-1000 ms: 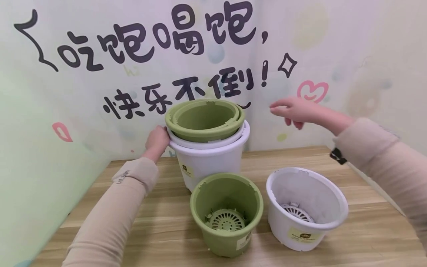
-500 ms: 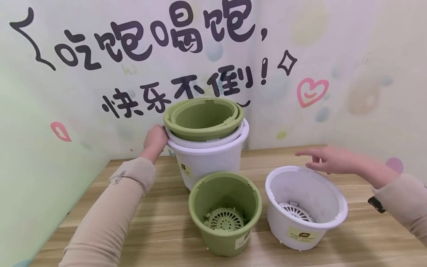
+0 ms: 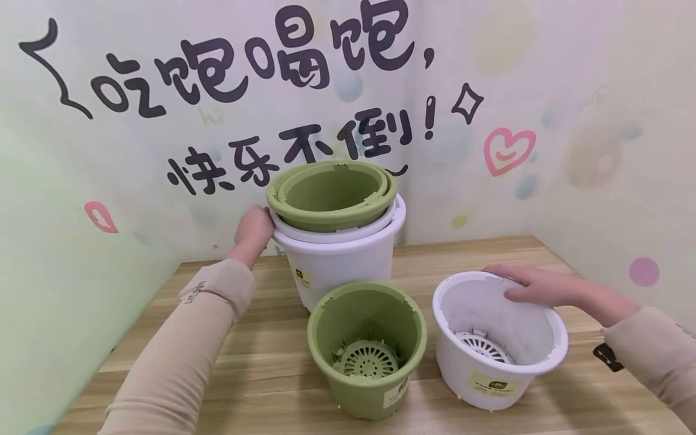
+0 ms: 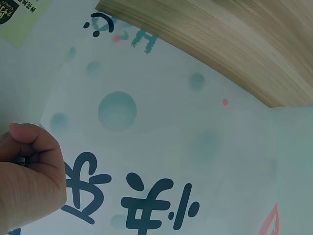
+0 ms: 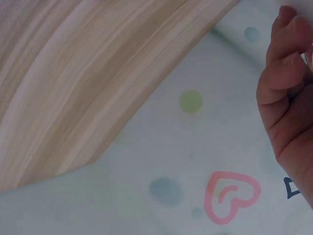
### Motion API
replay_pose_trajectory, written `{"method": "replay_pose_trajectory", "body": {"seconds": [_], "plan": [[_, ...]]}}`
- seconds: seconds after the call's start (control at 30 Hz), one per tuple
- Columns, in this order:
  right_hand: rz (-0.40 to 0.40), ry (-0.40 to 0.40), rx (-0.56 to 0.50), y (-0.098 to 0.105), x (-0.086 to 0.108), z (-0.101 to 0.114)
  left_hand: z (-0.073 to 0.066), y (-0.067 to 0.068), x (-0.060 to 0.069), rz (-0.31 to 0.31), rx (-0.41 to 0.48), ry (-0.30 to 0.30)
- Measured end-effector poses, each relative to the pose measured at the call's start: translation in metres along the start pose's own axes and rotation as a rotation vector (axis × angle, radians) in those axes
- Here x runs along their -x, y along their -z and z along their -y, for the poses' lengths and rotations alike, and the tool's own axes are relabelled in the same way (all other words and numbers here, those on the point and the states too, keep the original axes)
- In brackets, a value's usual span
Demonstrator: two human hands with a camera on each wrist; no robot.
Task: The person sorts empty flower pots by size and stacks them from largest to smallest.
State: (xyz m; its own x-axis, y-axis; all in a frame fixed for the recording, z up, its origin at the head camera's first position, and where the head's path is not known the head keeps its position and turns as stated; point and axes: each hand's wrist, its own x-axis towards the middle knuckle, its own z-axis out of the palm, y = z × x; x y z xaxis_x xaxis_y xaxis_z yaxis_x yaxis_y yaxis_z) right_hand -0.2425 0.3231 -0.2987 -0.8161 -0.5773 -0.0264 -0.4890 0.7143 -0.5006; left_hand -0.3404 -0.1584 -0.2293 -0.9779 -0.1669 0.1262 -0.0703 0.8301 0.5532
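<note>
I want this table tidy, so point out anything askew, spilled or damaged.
The pot stack at the left hand looks slightly askew: more of its lower white rim shows at the picture's right than left. I see no spill or clear damage.

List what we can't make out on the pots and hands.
Left hand: partly cut off by the left wrist view's left edge.
Right hand: some fingers hidden behind right white pot, head view.
Inner stacked green pot, floor: hidden by its near wall, head view.
Stacked white pots, insides: mostly hidden by outer green pot, head view.
Label on right white pot: print too small, head view.
</note>
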Motion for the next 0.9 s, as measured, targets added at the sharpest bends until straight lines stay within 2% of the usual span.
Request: {"method": "replay_pose_trajectory", "body": {"seconds": [0.13,0.43,0.57,0.8,0.9], "plan": [[0.032,-0.007,-0.144,-0.002,-0.001,-0.002,0.001,0.0,0.0,0.003,0.012,0.015],[0.082,-0.007,-0.277,0.001,-0.001,-0.003,0.0,0.0,0.001,-0.004,0.023,0.011],[0.067,-0.025,-0.286,0.003,0.001,-0.005,-0.001,-0.001,0.001,-0.004,0.02,0.012],[-0.007,-0.028,-0.193,0.007,0.002,-0.006,-0.001,-0.002,0.0,-0.003,0.022,0.024],[-0.002,-0.053,-0.246,0.011,0.001,-0.005,-0.001,-0.001,0.0,-0.003,0.022,0.025]]}}
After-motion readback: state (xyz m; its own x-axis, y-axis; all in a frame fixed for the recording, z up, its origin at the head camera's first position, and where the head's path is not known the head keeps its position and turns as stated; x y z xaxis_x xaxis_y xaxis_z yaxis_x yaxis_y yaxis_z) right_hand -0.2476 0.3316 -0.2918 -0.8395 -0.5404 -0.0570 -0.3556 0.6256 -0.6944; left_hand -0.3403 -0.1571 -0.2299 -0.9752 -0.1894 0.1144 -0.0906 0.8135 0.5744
